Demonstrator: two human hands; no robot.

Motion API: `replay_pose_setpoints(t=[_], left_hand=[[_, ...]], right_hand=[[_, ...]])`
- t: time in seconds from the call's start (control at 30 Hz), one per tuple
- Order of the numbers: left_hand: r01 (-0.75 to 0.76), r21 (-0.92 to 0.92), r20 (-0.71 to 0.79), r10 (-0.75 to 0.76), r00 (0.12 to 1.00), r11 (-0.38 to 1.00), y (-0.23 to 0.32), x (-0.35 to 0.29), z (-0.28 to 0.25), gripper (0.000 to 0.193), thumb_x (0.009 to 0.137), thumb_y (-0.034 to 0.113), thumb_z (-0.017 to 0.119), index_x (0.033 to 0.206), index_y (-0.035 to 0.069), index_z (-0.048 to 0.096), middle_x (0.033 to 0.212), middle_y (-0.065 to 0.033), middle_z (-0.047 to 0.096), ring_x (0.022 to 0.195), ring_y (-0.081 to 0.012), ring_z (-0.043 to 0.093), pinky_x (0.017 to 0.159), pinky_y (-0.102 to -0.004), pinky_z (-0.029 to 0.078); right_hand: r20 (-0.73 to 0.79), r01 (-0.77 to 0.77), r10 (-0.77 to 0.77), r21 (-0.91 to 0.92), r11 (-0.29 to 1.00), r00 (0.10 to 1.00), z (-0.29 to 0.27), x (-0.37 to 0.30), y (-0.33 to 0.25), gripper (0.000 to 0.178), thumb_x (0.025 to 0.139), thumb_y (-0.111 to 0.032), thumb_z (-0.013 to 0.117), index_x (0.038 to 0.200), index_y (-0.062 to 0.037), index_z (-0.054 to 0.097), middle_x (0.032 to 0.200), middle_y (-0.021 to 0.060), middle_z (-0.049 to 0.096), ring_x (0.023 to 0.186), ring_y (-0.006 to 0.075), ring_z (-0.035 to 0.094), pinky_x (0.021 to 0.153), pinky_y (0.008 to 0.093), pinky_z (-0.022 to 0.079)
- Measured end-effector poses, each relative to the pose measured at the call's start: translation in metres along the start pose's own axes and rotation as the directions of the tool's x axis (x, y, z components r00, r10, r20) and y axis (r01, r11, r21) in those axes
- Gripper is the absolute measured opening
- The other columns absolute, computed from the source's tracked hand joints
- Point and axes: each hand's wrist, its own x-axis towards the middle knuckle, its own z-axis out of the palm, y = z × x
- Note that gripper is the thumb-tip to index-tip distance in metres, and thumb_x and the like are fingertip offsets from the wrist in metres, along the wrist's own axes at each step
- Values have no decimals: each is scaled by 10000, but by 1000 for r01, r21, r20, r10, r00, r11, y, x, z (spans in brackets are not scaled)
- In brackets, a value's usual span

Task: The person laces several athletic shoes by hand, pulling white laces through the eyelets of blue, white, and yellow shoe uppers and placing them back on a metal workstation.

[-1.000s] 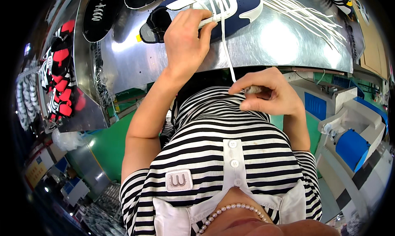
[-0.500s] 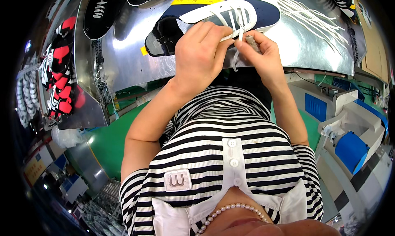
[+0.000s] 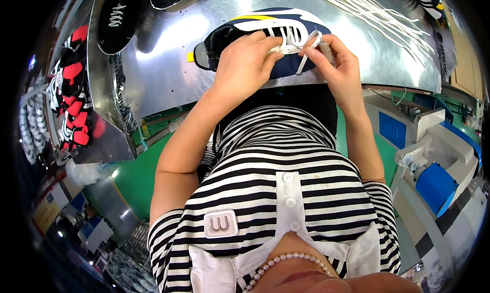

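Observation:
A navy shoe upper (image 3: 316,24) with white trim and a yellow stripe lies on its side on the metal tabletop, its dark collar to the left. White lace rows cross its eyelet edge. My left hand (image 3: 244,63) is closed on the upper's near side, thumb and fingertips pinching the white eyelet edge. Just to its right, my right hand (image 3: 338,68) pinches a white shoelace (image 3: 302,63), which curls in a small loop above the thumb and hangs its end toward me. Beige wrapping covers one right finger. The upper's lower side is partly hidden by my hands.
A bundle of loose white laces (image 3: 377,17) is spread on the shiny metal table (image 3: 158,83) at the right. Black shoe uppers (image 3: 115,19) lie far left. Red, black and white shoe parts (image 3: 74,94) hang beyond the table's left edge. A machine with blue parts (image 3: 436,188) stands right.
The upper has tipped and turned, so more of its dark collar and navy near side show. My right hand has moved slightly right and drawn the lace into a loop.

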Motion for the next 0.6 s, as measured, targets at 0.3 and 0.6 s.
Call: replay_pose_setpoints(t=[0.3,0.6], left_hand=[[123,-103,203,-100,974,987,2,3,-8,306,848,208,658,1079,7,674,1059,-156,692,963,-327,652,863,-376,498],[133,-302,204,-73,976,944,-3,4,-8,334,799,209,727,1045,-9,663,966,-153,697,877,-280,671,820,-334,505]], right_hand=[[-100,117,-107,103,988,989,8,26,6,123,913,-66,653,1020,-9,630,893,50,707,825,66,632,732,205,487],[-177,214,-209,12,977,962,6,32,22,140,917,-65,650,1033,5,613,918,85,723,843,100,660,747,224,505]])
